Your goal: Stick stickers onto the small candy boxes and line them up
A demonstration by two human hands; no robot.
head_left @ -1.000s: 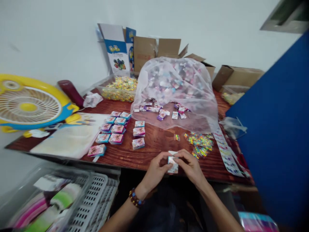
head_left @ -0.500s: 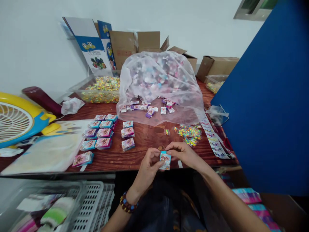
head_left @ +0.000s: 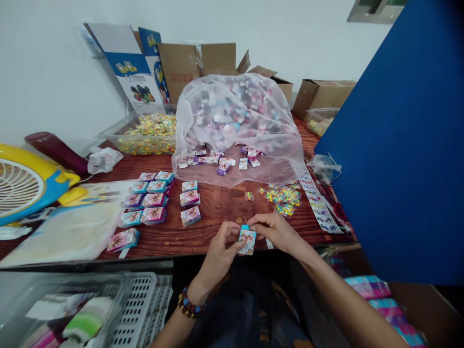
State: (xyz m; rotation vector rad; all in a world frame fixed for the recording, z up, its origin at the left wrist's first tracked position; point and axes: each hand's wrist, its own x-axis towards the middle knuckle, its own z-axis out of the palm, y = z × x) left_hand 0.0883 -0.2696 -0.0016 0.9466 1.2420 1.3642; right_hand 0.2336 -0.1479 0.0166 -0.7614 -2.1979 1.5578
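Note:
A small printed carton (head_left: 247, 243) with a blue top flap is held upright near the table's front edge. My left hand (head_left: 225, 246) grips its left side, thumb across the front. At the top flap, my right hand (head_left: 277, 230) has its thumb and fingers pinched together on the carton's upper edge. Just beyond my hands lies a pile of tiny yellow-green packets (head_left: 284, 197), with a few loose ones to its left. Stacks of similar small cartons (head_left: 154, 200) stand in rows on the left, and a shorter row of cartons (head_left: 190, 198) sits beside them.
Behind, a translucent bag (head_left: 237, 111) full of small cartons covers the table's back. A clear tub (head_left: 145, 142) of packets stands left of it. A yellow-blue fan (head_left: 54, 186) is at far left, a sticker strip (head_left: 321, 205) at right, beside a blue panel (head_left: 395, 159).
The view has shifted slightly. My right fingers stay at the carton's top, where the blue flap now shows a little shorter; my left hand keeps its grip.

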